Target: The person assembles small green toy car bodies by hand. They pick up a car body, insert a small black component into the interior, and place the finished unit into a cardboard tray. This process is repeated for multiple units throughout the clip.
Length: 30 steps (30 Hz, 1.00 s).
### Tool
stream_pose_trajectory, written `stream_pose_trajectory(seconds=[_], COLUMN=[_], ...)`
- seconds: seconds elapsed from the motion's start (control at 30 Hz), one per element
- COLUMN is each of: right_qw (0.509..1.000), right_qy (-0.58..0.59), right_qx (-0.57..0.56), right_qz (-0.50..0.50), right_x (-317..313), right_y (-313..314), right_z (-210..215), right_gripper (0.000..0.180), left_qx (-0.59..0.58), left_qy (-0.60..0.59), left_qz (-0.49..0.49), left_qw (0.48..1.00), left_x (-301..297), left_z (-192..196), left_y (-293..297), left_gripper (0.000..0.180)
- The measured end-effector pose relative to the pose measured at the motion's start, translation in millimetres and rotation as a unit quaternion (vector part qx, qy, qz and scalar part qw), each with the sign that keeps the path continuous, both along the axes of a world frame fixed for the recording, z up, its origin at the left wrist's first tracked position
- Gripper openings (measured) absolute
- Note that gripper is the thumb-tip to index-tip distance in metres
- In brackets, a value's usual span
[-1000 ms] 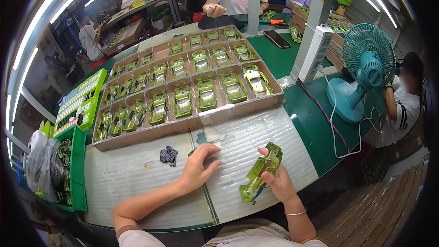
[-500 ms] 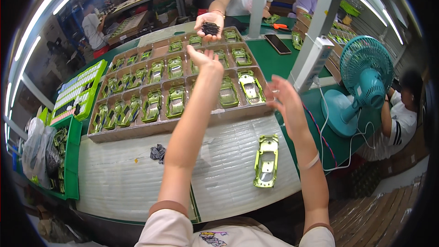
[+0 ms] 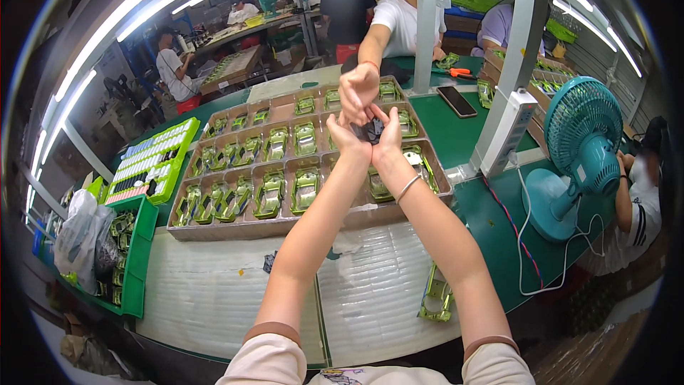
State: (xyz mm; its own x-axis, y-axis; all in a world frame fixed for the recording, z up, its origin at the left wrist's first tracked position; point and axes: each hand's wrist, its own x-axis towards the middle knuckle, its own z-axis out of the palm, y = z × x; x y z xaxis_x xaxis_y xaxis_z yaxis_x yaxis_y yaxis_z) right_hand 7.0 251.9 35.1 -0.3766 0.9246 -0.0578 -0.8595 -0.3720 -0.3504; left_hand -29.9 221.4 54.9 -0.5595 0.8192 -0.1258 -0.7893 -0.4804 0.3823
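Note:
My left hand [image 3: 347,137] and my right hand [image 3: 388,135] are cupped side by side, wrists nearly touching, above the far part of a divided cardboard tray [image 3: 231,231]. A pile of small black parts [image 3: 370,131] lies in the two palms; their exact shape is too small to tell. Just over them, a co-worker's hand [image 3: 358,93] points fingers down toward my palms. Shiny green toy car body shells [image 3: 306,186] sit in the tray's compartments. Another green toy car body shell [image 3: 434,301] lies on the near mat, partly behind my right forearm.
A teal fan [image 3: 581,142] and white power strip [image 3: 509,132] stand at the right, with cables hanging down. A phone [image 3: 457,101] lies beyond. At the left are a lime-green parts rack [image 3: 153,160] and a green bin [image 3: 135,264] with plastic bags. A grey post [image 3: 514,57] rises near the tray.
My right hand has swung in from the right to join my left. The co-worker's hand has turned over, and the black parts now lie in my cupped hands.

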Motion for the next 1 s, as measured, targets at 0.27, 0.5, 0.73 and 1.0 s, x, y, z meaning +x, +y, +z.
stream_pose_trajectory(seconds=[0.27,0.5,0.73,1.0], right_qw=[0.994,0.974,0.946,0.88], right_qy=[-0.096,-0.218,-0.287,-0.387], right_qx=[0.038,-0.048,0.06,0.249], right_qz=[-0.044,-0.031,-0.138,-0.118], right_x=[48,102,106,175], right_y=[-104,-235,-258,-259], right_z=[27,6,-36,3], right_gripper=[0.053,0.051,0.052,0.037], left_qx=[0.05,-0.01,-0.07,-0.028], left_qy=[0.11,0.157,0.299,0.368], left_qz=[-0.044,-0.144,-0.163,-0.154], left_qw=[0.992,0.977,0.938,0.917], left_x=[37,79,67,32], left_z=[10,-43,-79,-79], left_y=[-81,-202,-224,-236], left_gripper=[0.054,0.05,0.048,0.044])
